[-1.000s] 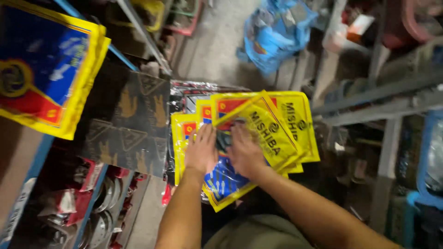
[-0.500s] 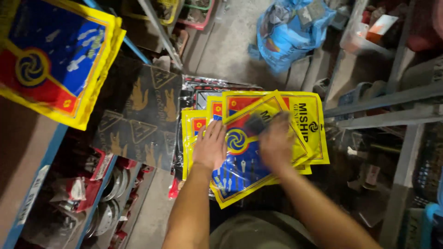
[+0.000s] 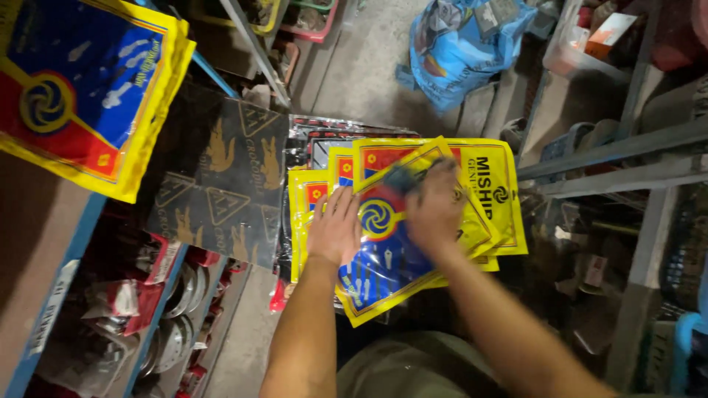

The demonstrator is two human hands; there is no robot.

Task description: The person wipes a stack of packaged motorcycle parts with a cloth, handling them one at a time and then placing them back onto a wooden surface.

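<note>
My left hand [image 3: 335, 227] lies flat, fingers spread, on the top packet [image 3: 383, 265], a yellow-edged blue one. My right hand [image 3: 435, 206] is blurred over the same packet; I cannot tell its grip. At least four such packets are fanned beneath, on a black sheet [image 3: 217, 177]. One more packet stack [image 3: 81, 88] sits upper left; a blue bag [image 3: 461, 51] lies beyond.

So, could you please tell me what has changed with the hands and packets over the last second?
The right hand slid rightwards across the top yellow-and-blue plastic packet, which turned a little. The left hand stayed flat on the fanned packets; the black cardboard sheet kept its place.
</note>
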